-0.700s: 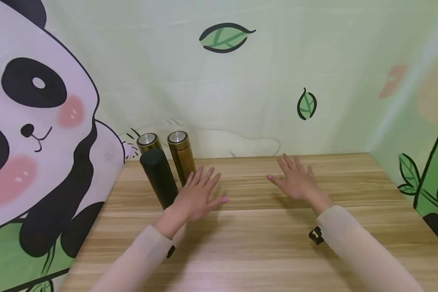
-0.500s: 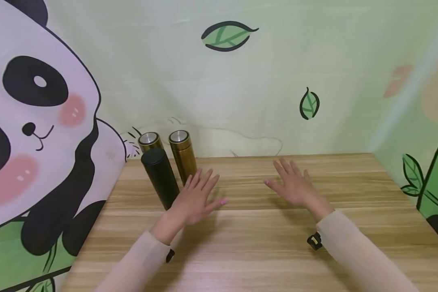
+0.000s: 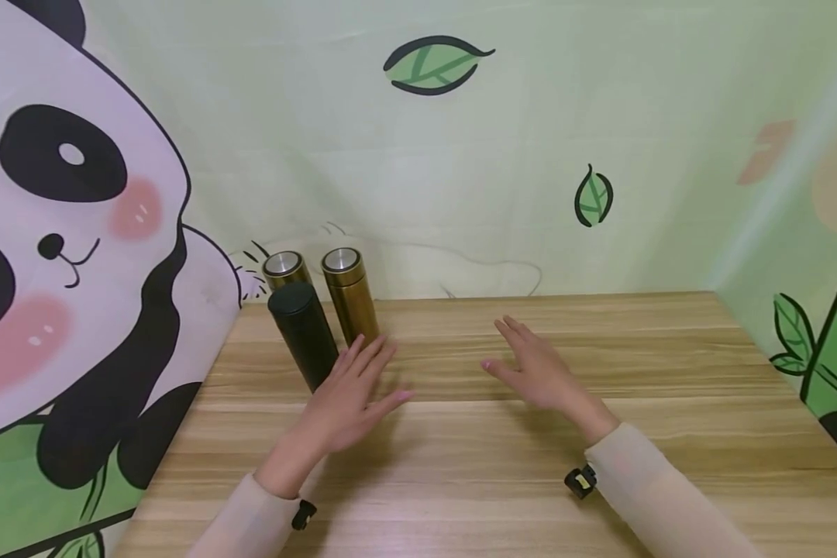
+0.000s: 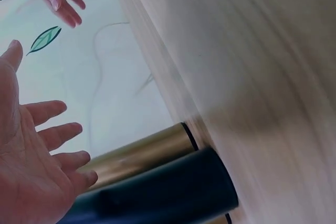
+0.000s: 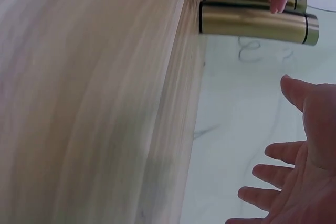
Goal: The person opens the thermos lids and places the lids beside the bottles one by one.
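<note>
A light-brown wood-grained tabletop [image 3: 446, 480] bears a matte black cylindrical bottle [image 3: 304, 337] and two metallic gold cylindrical bottles [image 3: 352, 301], upright near its far left corner.

Left grip [image 3: 345, 404] near black flask [image 3: 305, 337] — two gold flasks [image 3: 351, 298] behind — right grip [image 3: 540, 373] well apart.

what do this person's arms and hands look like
The left sleeve and right sleeve are long, plain, pale cream. The left wrist camera and right wrist camera are small and black, the right one showing a yellowish patch. The left hand and right hand are ungloved.
</note>
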`<state>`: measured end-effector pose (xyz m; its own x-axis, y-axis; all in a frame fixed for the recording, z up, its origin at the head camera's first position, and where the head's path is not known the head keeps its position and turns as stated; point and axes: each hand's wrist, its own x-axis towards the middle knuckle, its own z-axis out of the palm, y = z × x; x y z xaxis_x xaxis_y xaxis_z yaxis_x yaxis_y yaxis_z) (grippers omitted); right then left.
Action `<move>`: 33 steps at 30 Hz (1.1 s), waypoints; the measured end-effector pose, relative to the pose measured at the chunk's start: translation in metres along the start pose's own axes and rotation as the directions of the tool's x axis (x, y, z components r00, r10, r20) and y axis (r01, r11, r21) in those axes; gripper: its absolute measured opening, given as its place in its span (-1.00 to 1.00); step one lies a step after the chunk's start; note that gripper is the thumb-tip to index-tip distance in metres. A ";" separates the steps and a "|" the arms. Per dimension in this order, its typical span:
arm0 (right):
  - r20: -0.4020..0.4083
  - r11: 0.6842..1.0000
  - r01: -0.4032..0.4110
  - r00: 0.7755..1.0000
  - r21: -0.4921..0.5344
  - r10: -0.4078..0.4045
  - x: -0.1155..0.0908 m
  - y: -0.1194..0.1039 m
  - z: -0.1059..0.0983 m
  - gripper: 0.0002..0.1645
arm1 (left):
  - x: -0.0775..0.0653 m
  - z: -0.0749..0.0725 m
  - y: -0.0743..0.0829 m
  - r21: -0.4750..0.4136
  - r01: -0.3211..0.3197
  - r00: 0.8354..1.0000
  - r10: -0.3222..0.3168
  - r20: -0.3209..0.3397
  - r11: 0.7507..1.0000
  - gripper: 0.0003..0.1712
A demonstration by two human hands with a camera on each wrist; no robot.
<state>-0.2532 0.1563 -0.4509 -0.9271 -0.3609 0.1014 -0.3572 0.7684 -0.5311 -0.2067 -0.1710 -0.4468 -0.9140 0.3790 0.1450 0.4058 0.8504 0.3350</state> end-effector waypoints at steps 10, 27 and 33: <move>0.010 0.974 0.026 1.000 0.226 -0.029 0.005 -0.027 0.026 -0.12 | -0.025 -0.010 -0.005 -0.105 0.000 0.999 -0.005 -0.054 0.994 -0.14; 0.021 0.911 0.107 0.992 0.399 -0.125 0.021 -0.066 0.054 -0.31 | -0.048 -0.022 -0.031 -0.187 0.046 0.955 -0.097 -0.280 0.981 -0.58; 0.030 0.893 0.120 0.989 0.433 -0.148 0.027 -0.077 0.063 -0.32 | -0.054 -0.026 -0.047 -0.261 0.098 0.945 -0.172 -0.279 0.960 -0.62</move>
<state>-0.2433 0.0545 -0.4603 -0.8602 -0.4863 0.1532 -0.3813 0.4142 -0.8265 -0.1767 -0.2405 -0.4458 -0.9345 0.1099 0.3387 0.2990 0.7586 0.5789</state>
